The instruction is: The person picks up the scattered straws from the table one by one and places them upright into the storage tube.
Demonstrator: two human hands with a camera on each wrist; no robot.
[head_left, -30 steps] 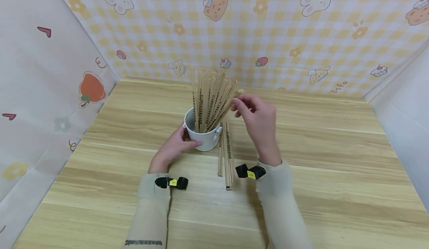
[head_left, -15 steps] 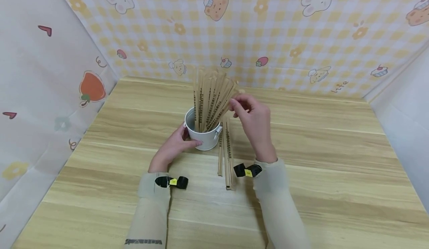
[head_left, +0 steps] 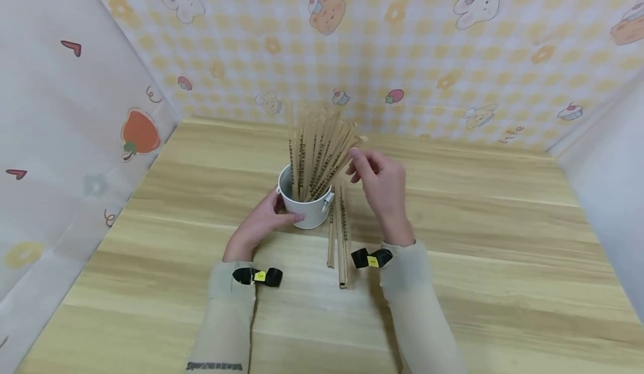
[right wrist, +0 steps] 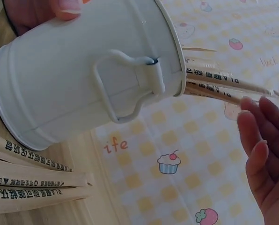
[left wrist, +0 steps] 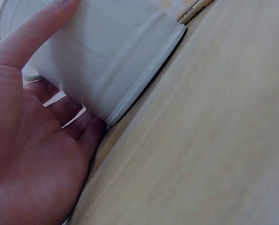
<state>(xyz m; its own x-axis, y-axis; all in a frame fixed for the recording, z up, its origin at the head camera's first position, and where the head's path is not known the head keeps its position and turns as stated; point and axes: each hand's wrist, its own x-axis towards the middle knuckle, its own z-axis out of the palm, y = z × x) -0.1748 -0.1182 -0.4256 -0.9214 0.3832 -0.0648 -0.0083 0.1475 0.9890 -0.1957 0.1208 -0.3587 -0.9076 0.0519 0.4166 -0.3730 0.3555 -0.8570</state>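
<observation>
A small white metal bucket (head_left: 306, 209) stands on the wooden table (head_left: 478, 240), full of paper-wrapped sticks (head_left: 317, 150) that fan upward. My left hand (head_left: 261, 220) grips the bucket (left wrist: 106, 51) from the left, palm and fingers curved round its wall, thumb (right wrist: 60, 7) on the front. My right hand (head_left: 379, 181) hovers to the right of the fan, fingers (right wrist: 263, 150) fairly straight, their tips at the end of the rightmost stick (right wrist: 223, 86). No pinch on it shows. Three wrapped sticks (head_left: 339, 234) lie on the table just right of the bucket (right wrist: 83, 79).
Patterned paper walls (head_left: 427, 55) close in the table at the back and on both sides. The loose sticks (right wrist: 32, 180) lie between the bucket and my right wrist. Bare wood stretches to the right and toward the front edge.
My right hand has drifted slightly left and lower, closer to the tops of the sticks. The left hand and the bucket have stayed put.
</observation>
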